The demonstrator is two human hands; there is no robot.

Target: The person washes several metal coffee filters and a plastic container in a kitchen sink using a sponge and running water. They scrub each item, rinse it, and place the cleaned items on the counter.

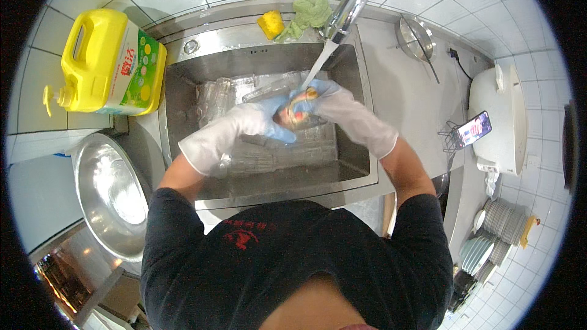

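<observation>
My left hand (270, 117) and my right hand (323, 94) wear rubber gloves, blue at the fingers and white at the cuffs. Between them is a clear drinking glass (296, 113) with red and yellow marks, blurred and partly hidden by the fingers. My left thumb and fingers curve around its near side, while the right fingers grip its far side. Water runs from the chrome faucet (351, 4) onto the right glove and the glass. Below, several clear glasses (275, 158) lie on their sides in the steel sink (353, 169).
A yellow detergent jug (98, 59) with a pump stands left of the sink. Behind it are a yellow sponge (270, 25) and a green cloth (312, 11). A steel basin (87, 188) leans at left. On the right are a strainer (415, 39), a phone (474, 129) on a wire stand, and stacked plates (504, 222).
</observation>
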